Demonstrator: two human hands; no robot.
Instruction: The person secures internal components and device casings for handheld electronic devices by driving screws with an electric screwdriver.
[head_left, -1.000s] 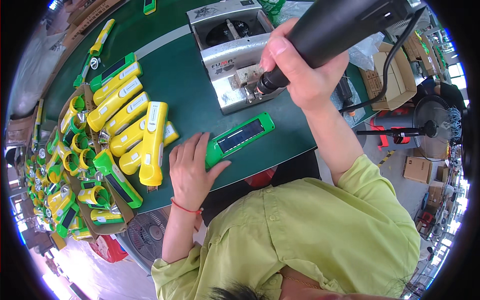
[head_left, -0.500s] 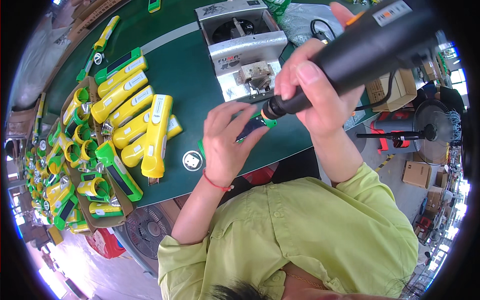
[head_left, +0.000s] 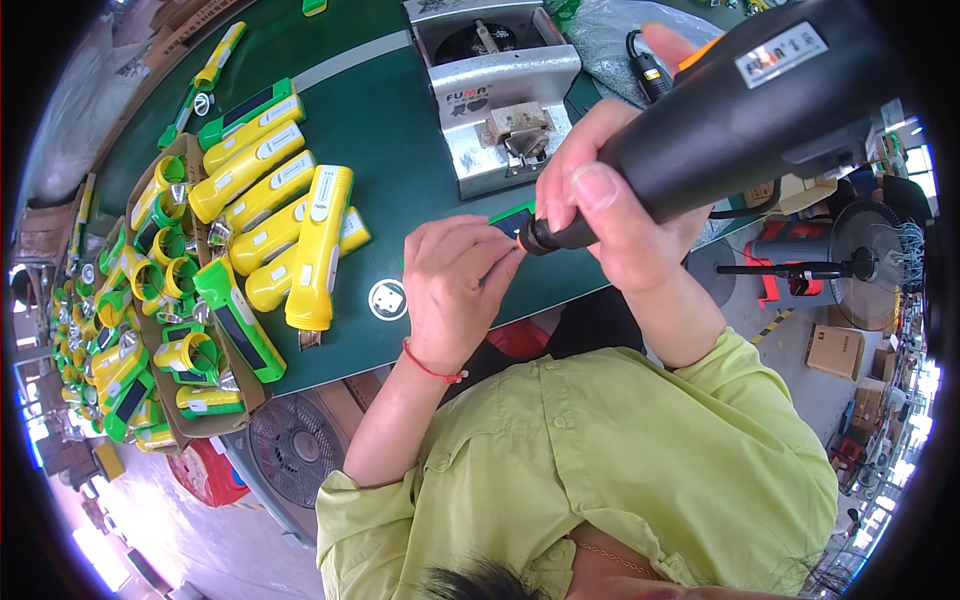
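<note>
My left hand [head_left: 455,290] is lifted off the green table [head_left: 400,120] and holds a green flashlight part [head_left: 512,217], mostly hidden behind the fingers. My right hand [head_left: 615,215] grips a black electric screwdriver [head_left: 730,110], whose tip meets the green part at the left fingertips. A red string circles the left wrist.
Yellow flashlights [head_left: 318,245] lie in a row on the table's left. A cardboard tray [head_left: 165,330] holds several green and yellow flashlight parts. A small round white piece [head_left: 387,299] lies near the table edge. A grey metal machine [head_left: 500,90] stands at the back. A fan [head_left: 870,265] stands at right.
My left hand picked the green part up off the table and raised it. My right hand brought the screwdriver down and closer, so its tip now meets the part.
</note>
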